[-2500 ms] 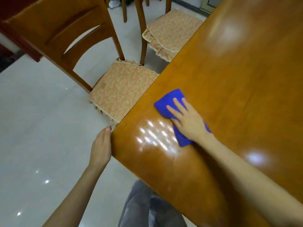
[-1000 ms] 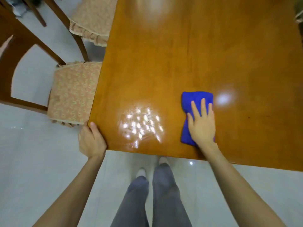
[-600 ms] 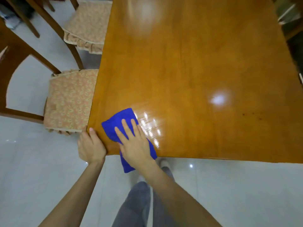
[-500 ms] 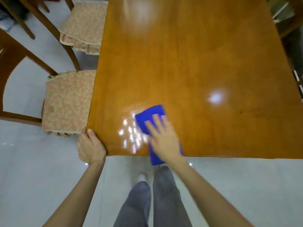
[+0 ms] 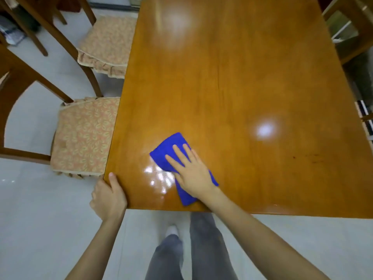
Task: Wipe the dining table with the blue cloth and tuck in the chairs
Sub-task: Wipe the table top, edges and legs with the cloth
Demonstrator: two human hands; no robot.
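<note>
Fingers of right hand straight, spread, pressed flat on cloth. Cloth lies on table by near edge, toward near-left corner. Left hand grips that corner, thumb on top. Chair and farther chair at left edge.

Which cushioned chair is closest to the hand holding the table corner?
The near chair, whose cushion ends right beside the left hand at the table corner. The far chair sits farther up the same side.
</note>
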